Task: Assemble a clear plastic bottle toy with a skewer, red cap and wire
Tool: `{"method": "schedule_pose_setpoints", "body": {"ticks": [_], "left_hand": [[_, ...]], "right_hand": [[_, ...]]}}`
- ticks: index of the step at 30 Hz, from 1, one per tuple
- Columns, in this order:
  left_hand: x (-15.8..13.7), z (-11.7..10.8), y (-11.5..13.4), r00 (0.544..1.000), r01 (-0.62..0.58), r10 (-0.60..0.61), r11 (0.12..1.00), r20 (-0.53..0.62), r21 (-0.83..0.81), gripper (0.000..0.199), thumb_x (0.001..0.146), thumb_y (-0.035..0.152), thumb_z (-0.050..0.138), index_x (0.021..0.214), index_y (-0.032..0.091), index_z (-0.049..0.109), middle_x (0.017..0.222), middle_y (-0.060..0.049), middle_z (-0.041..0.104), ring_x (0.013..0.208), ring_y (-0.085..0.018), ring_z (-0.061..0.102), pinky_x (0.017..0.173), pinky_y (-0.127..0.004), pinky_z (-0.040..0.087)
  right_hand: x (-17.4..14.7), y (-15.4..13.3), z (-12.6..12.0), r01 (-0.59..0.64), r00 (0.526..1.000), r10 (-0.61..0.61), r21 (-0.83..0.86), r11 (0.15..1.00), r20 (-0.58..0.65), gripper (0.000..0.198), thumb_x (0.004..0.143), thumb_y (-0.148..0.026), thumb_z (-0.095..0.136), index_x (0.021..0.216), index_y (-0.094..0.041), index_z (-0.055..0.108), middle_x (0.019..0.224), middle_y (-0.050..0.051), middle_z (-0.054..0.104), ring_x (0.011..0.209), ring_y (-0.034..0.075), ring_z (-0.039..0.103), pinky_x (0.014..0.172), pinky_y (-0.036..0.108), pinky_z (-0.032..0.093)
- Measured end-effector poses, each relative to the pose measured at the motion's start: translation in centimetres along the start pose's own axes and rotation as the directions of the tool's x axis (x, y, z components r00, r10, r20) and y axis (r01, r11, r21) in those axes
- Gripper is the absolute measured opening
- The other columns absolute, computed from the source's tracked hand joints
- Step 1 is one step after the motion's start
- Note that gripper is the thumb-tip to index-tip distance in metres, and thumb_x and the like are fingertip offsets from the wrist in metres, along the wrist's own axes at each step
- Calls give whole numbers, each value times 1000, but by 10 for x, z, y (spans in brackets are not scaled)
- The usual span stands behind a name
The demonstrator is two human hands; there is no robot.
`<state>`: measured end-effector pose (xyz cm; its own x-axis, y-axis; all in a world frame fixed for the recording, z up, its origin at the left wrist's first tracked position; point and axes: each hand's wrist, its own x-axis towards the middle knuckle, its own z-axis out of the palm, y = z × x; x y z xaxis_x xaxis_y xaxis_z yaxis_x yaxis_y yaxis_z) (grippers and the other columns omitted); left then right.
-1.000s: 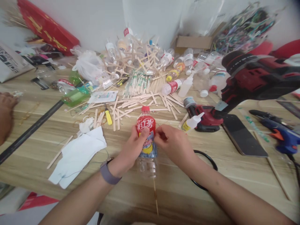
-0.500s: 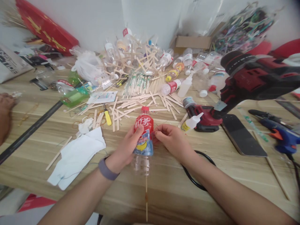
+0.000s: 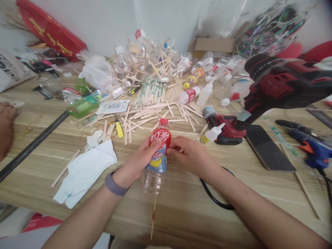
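A clear plastic bottle (image 3: 153, 181) with a red cap and a red-and-blue label lies tilted in front of me. My left hand (image 3: 141, 155) is closed round its left side, thumb over the label. The fingers of my right hand (image 3: 185, 150) are pinched together against the label's right edge; what they hold, if anything, is hidden. A thin wooden stick (image 3: 153, 218) with a brownish band partway along it sticks out from the bottle's base toward me. Just beyond my right hand lies a small glue bottle (image 3: 211, 134) with a white nozzle.
Popsicle sticks (image 3: 145, 116) and several empty bottles are heaped at the back. A cordless drill (image 3: 285, 83), a phone (image 3: 269, 148) and a blue glue gun (image 3: 315, 148) lie right. White cloth (image 3: 86, 171) and a yellow-handled screwdriver (image 3: 119, 129) lie left. Another person's hand (image 3: 6, 121) is at far left.
The bottle has tilted, its base and stick swinging left while the cap shifted slightly right. Both hands stay at the bottle, the right one still pinching at the label's edge.
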<state>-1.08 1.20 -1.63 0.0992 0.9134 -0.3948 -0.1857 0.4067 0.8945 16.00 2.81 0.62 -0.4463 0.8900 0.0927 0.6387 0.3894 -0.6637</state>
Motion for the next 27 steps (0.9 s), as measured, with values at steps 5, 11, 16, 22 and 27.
{"method": "schedule_pose_setpoints", "body": {"ticks": [5,11,16,22,27], "left_hand": [[0,-1,-1,1000,-15,15,998,-1,66,52,78,55,67,118,23,58,106,-5,72,100,-23,65,85,-33,50],[2,2,-6,997,-67,70,993,-22,101,59,79,58,64,125,23,54,117,-9,68,108,-26,62,89,-35,49],[2,4,-8,992,-115,119,988,-34,104,58,80,59,63,125,23,53,114,-8,68,102,-24,64,85,-34,50],[-10,14,0,989,-20,37,993,141,-119,65,74,61,68,121,17,57,88,-5,72,63,-15,65,60,-27,51],[-11,7,9,981,122,-78,960,177,-251,56,80,64,59,102,13,67,66,-5,69,54,-15,64,51,-23,50]], "right_hand": [[-1,-3,1,11,1000,-10,15,1000,-16,22,82,-11,55,61,-18,52,59,-4,55,55,10,46,54,22,30],[-1,-8,17,-67,982,71,29,997,-176,28,75,-11,49,55,-22,34,55,-3,45,53,11,36,54,26,24],[0,-1,25,-114,959,142,126,985,-246,25,75,-15,47,53,-22,37,51,-2,47,51,11,38,51,26,26],[7,18,17,-179,933,265,325,929,-243,24,77,-18,44,53,-20,48,54,1,62,52,13,55,50,23,39],[8,19,10,-201,935,303,427,882,-186,19,77,-24,52,59,-20,56,62,4,70,58,17,65,56,27,48]]}}
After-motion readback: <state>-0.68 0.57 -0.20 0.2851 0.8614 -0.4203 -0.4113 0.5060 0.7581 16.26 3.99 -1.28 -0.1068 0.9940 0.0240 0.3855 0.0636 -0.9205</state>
